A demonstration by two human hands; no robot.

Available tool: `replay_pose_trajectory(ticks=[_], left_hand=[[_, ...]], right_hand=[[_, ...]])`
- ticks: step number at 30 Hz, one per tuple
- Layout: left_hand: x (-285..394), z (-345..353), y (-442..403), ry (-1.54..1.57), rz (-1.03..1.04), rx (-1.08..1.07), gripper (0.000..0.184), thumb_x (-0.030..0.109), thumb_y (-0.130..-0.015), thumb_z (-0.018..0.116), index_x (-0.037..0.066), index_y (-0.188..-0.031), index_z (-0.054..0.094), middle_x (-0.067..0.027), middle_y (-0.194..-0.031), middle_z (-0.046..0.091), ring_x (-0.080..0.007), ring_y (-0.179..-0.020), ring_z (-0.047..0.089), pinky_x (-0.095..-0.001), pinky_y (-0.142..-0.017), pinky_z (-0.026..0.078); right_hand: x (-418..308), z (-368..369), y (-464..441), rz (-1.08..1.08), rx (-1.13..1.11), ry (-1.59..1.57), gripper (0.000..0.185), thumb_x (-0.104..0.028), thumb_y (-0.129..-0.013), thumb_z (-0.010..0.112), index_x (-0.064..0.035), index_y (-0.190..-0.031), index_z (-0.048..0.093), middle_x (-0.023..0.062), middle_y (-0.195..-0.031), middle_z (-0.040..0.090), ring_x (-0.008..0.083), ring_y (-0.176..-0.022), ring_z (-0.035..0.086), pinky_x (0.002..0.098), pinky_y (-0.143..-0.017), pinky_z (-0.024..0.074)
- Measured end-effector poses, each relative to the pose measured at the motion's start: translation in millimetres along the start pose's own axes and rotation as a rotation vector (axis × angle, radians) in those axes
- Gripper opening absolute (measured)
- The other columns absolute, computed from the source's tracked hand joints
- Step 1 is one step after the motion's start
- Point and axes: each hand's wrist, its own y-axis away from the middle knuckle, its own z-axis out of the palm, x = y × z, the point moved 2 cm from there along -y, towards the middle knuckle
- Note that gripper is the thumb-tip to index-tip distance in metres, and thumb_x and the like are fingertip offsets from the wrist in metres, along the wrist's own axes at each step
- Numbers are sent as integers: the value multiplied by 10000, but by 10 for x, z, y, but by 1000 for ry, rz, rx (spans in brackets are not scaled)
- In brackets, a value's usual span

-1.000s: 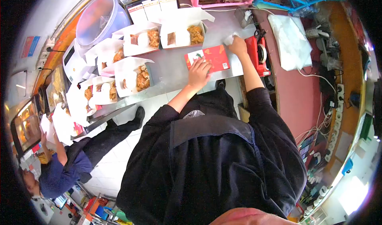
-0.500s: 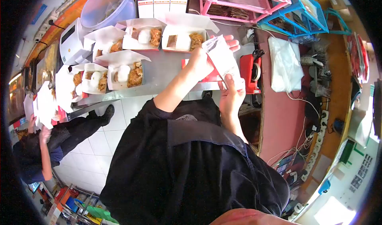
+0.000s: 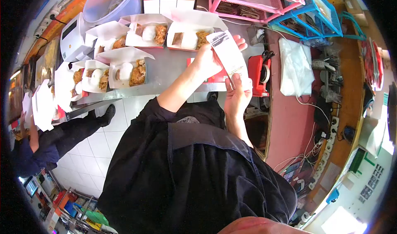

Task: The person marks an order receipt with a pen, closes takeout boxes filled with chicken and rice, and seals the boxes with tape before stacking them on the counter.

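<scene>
A long white receipt (image 3: 228, 56) with black print lies across my left hand (image 3: 208, 61). That hand is behind it, palm up, its fingertips showing past the receipt's right edge. My right hand (image 3: 238, 96) pinches the lower end, thumb on top. Below and behind the receipt, a flat red item (image 3: 218, 77) is partly covered on the metal counter (image 3: 163, 70). Just left of my hands stands an open meal box (image 3: 182, 46) holding rice and fried chicken (image 3: 201, 39). Another open box (image 3: 126, 84) stands nearer the counter's front edge.
Several more open meal boxes line the left side. A tablet (image 3: 169, 1), a clear tub (image 3: 108, 6) and a white printer (image 3: 72, 39) stand behind. A red tape dispenser (image 3: 257, 79) and plastic bags (image 3: 295, 68) lie right. A co-worker (image 3: 39, 145) is at far left.
The receipt has turned slightly in my hands, and more of its printed face shows. My view has shifted a little. The co-worker's hands have moved left.
</scene>
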Motion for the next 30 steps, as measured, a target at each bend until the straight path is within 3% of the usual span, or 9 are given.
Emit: replay_pose_trajectory(ticks=[30], left_hand=[[1,-31,-53,103,-6,-24,537,287,-984,275,-74,-1375,344,-215,-1384,447,-346,-1311,409,-451,-1106,340]], right_hand=[[59,-60,-65,1,-63,-62,89,-43,-896,605,-49,-958,542,63,-1008,632,130,-892,642,269,-810,563]])
